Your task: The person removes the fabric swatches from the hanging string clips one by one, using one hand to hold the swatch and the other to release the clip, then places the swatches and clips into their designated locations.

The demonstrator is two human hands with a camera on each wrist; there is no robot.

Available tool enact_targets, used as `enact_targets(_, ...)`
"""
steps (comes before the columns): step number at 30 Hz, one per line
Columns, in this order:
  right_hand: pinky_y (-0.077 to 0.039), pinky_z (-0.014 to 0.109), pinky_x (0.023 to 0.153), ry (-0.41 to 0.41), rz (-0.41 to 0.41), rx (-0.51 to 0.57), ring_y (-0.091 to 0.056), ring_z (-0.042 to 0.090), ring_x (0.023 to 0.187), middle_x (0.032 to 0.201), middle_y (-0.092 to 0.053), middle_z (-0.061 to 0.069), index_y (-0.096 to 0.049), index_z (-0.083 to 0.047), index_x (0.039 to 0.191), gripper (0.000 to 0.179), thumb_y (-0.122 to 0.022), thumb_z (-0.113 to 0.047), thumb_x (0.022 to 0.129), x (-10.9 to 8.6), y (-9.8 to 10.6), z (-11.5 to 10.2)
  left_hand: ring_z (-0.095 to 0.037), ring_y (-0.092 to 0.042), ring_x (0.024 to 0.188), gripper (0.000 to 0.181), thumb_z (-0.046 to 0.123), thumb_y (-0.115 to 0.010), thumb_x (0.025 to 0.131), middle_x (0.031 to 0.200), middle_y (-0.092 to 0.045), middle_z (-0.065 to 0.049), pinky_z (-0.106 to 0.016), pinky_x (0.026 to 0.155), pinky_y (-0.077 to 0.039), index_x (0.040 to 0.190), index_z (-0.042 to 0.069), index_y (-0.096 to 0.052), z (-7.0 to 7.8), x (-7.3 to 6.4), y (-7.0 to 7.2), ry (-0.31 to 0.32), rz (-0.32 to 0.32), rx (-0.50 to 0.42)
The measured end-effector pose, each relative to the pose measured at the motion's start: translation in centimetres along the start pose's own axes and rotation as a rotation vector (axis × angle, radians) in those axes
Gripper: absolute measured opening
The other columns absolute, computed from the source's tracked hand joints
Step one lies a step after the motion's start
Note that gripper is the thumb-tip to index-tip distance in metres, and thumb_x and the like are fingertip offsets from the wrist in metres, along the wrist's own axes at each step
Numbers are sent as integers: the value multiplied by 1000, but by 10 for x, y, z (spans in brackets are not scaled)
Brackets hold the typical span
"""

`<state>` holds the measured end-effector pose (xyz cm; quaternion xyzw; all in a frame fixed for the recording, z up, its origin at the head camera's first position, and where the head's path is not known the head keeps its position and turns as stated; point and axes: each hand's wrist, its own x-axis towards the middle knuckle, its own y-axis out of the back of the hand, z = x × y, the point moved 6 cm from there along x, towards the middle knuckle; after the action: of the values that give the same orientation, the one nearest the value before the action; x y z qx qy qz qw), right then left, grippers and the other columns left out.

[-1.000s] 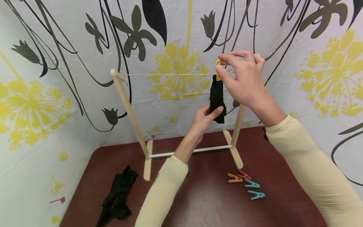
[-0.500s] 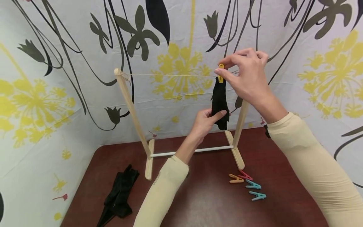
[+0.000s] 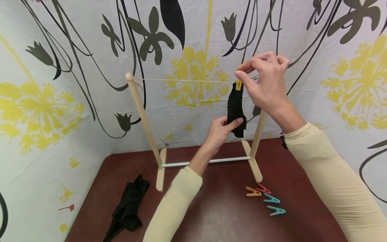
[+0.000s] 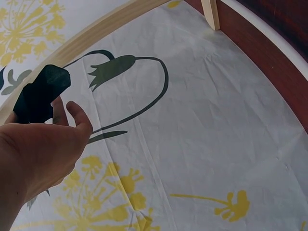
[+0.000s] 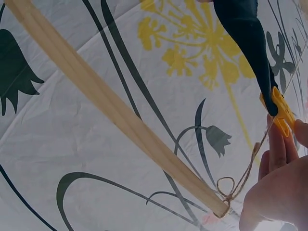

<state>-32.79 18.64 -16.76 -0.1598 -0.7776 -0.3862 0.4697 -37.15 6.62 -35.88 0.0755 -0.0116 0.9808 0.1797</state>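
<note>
A narrow black cloth point(image 3: 235, 104), perhaps a folded sock, hangs from the string point(image 3: 187, 80) near the right post of a wooden stand. A yellow clothespin point(image 3: 238, 84) sits at the cloth's top edge, over the string. My right hand point(image 3: 269, 82) pinches the clothespin's upper end between thumb and fingers; the right wrist view shows the clothespin point(image 5: 277, 110) biting the cloth at the string. Lower down, my left hand point(image 3: 219, 131) grips the cloth with the thumb in front. In the left wrist view the cloth point(image 4: 43, 94) rises from the left hand's fingers.
Another black cloth point(image 3: 130, 205) lies crumpled on the dark red table point(image 3: 223, 201) at left. An orange clothespin point(image 3: 253, 192), a red clothespin point(image 3: 263, 188) and two blue clothespins point(image 3: 276, 210) lie at right. A white rod point(image 3: 229, 159) joins the stand's feet. Patterned fabric stands behind.
The view has shifted slightly, so the scene sits further right. My right fingers now cover more of the yellow clothespin's top, and the clothespin leans a little. Both hands keep their holds.
</note>
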Motion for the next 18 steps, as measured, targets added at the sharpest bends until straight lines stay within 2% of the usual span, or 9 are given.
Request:
enact_targets(8, -13, 48, 118, 24, 67, -1, -55, 34, 118, 94, -79, 18, -80, -3, 99, 23, -75, -25, 100, 2, 2, 0, -6, -71, 104, 26, 42, -79, 96, 104, -82, -1, -33, 107, -49, 106, 18, -83, 1, -2, 0, -10, -2, -21)
enact_targets(18, -13, 48, 118, 15, 81, -2, -55, 35, 117, 93, -78, 19, -80, -1, 98, 26, -75, -26, 101, 2, 2, 2, -7, -72, 106, 26, 41, -78, 97, 107, -82, -2, -35, 110, -50, 109, 19, -83, 1, -4, 2, -12, -18, -10)
